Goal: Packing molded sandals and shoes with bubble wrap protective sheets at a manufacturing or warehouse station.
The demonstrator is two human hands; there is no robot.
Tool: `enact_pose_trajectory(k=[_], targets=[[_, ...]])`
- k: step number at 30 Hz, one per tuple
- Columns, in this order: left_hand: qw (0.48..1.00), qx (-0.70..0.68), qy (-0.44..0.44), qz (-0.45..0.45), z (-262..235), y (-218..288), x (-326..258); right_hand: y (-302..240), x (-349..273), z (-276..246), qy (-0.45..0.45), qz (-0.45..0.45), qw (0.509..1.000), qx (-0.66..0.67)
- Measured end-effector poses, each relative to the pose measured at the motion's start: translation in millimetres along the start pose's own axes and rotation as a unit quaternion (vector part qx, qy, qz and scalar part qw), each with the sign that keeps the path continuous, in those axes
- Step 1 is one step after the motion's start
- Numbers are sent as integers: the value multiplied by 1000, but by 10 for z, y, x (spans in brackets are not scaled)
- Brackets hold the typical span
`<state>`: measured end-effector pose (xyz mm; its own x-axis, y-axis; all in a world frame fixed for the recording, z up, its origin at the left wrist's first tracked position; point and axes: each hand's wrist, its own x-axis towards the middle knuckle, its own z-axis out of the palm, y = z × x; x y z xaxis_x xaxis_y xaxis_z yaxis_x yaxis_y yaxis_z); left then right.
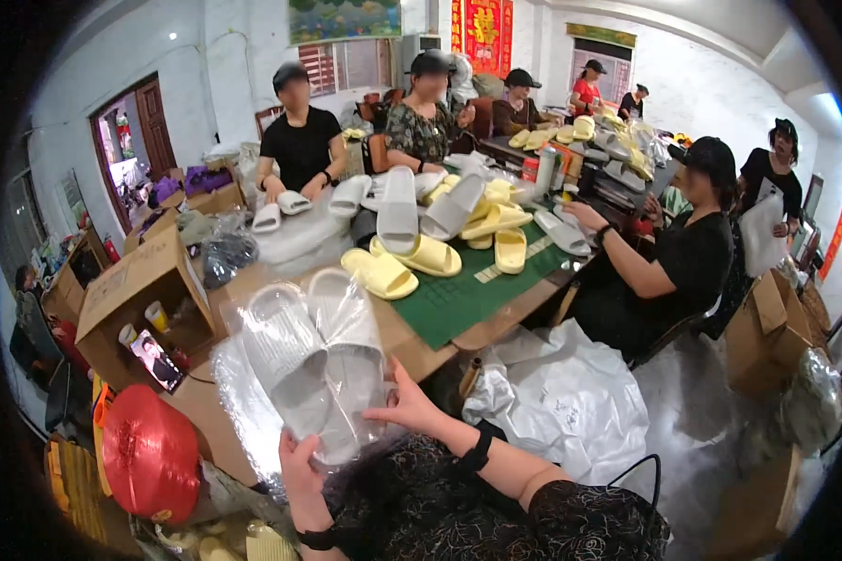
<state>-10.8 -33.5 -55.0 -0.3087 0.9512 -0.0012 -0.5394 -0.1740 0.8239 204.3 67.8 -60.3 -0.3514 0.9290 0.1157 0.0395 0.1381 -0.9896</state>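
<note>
A pair of light grey slippers lies side by side inside a clear plastic bag, toe straps toward the far side. At the bag's lower left edge, my left hand pinches the film near the heels. My right hand grips the bag's right side, its thumb over the heel of the right slipper and its index finger stretched along the edge. Some fingers of both hands are hidden. Beneath the pair, a stack of clear plastic bags lies on the table.
Yellow slippers and grey slippers are heaped on a green mat. Left stand an open cardboard box, a lit phone and a red roll. Several co-workers are around the table. A white sack lies right.
</note>
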Motion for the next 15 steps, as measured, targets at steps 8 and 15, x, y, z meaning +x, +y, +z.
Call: enact_pose_trajectory(k=[8,15], targets=[[997,-75,14,18,437,-127,-284,-339,-100,11,36,-48,998,-2],[996,72,1,49,205,16,-642,-177,-240,278,-99,-63,993,-5]])
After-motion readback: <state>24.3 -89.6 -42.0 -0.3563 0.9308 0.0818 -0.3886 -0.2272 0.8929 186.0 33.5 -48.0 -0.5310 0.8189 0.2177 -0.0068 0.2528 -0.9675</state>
